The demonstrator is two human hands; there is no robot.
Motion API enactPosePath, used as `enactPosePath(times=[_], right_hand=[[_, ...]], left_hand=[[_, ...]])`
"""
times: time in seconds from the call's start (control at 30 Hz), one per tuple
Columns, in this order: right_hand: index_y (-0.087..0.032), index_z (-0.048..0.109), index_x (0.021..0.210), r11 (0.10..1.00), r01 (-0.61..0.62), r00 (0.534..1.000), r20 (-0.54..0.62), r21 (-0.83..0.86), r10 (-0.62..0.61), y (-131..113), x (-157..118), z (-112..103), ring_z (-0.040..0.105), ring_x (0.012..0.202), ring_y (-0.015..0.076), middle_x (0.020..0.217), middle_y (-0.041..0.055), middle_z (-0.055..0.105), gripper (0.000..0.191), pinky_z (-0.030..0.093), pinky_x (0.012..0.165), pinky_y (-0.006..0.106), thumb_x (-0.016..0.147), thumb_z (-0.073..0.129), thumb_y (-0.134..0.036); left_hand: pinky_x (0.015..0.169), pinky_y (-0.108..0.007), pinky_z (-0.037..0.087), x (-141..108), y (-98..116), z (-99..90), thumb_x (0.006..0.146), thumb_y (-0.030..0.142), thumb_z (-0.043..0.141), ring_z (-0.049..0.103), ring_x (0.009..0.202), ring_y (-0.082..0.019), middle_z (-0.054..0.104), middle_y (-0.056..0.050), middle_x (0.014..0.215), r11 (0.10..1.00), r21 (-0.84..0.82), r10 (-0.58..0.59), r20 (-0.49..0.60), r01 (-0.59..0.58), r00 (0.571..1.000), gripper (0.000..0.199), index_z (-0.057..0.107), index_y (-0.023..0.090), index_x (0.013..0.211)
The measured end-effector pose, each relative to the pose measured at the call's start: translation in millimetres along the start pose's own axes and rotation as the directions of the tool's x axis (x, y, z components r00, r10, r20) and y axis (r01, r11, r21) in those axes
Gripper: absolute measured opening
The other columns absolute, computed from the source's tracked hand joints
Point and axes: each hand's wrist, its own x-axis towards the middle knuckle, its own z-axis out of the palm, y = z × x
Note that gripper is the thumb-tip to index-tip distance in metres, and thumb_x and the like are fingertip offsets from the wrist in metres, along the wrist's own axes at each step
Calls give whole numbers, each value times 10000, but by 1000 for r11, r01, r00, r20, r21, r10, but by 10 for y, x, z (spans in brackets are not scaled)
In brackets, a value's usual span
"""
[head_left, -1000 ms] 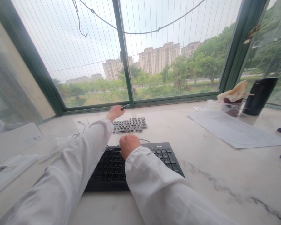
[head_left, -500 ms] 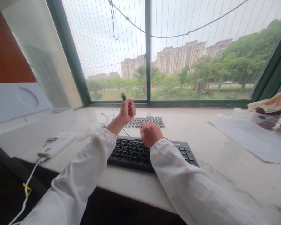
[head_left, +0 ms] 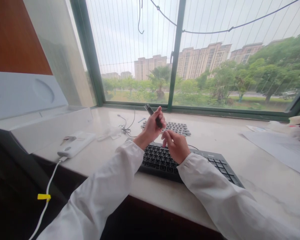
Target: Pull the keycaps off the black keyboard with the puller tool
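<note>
A black keyboard lies near the counter's front edge, many of its keycaps off. Behind it, loose keycaps are laid out in rows. My left hand is closed round a black brush-like tool, raised above the keyboard's back edge, with the tool's end pointing up and left. Just to the right, my right hand hovers over the keyboard with its fingers curled and pinched; whatever they hold, if anything, is too small to name.
On the left, a white power bank carries keys and a plugged-in white cable. A white box stands behind it. Papers lie at the right, and a thin coiled cable lies behind my left wrist.
The view has swung to the left. My left hand has turned, showing more of the black tool. My right hand has lifted off the keyboard's back edge, and its fingers show more.
</note>
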Motion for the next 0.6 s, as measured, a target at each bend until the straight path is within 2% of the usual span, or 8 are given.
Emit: enactPosePath(times=[0.2, 0.33, 0.47, 0.53, 0.6], right_hand=[[-195, 552, 678, 979, -87, 996, -18, 184, 92, 53, 8, 72, 571, 538, 132, 500, -16, 593, 421, 423, 649, 242, 937, 342, -453], [-195, 554, 692, 980, -83, 996, 1, 179, 84, 63, 7, 87, 558, 523, 125, 486, -27, 578, 421, 414, 636, 232, 939, 338, -459], [-192, 610, 809, 998, -67, 996, 54, 17, 66, 23, 6, 57, 584, 572, 128, 528, -27, 602, 383, 403, 663, 227, 952, 316, -392], [-188, 614, 896, 987, -35, 999, 25, -154, 39, 12, 4, 38, 579, 583, 134, 579, -19, 620, 325, 389, 670, 240, 943, 342, -360], [-186, 607, 924, 941, 31, 999, 1, -337, -33, 18, 3, 24, 568, 602, 137, 638, -7, 634, 265, 371, 697, 256, 928, 384, -330]], left_hand=[[438, -202, 382, -8, -2, -45, 819, 433, 616, 465, 429, -58, 456, 32, 503, 990, 90, 102, 87, -109, 991, 368, 462, 169, 613], [368, -184, 291, -27, 25, -25, 814, 446, 618, 355, 366, -28, 373, 64, 477, 1000, -2, 11, 73, -11, 997, 373, 446, 173, 627], [313, -195, 179, -49, 130, -33, 815, 423, 612, 235, 314, -30, 250, 86, 434, 996, -49, -81, -50, 78, 995, 379, 395, 186, 614], [307, -199, 148, -34, 206, -74, 805, 379, 614, 211, 306, -34, 223, 89, 418, 994, -22, -105, -80, 103, 991, 380, 360, 191, 594], [305, -197, 113, 4, 275, -147, 772, 307, 629, 187, 302, -33, 198, 97, 404, 991, 26, -129, -87, 131, 988, 371, 332, 194, 580]])
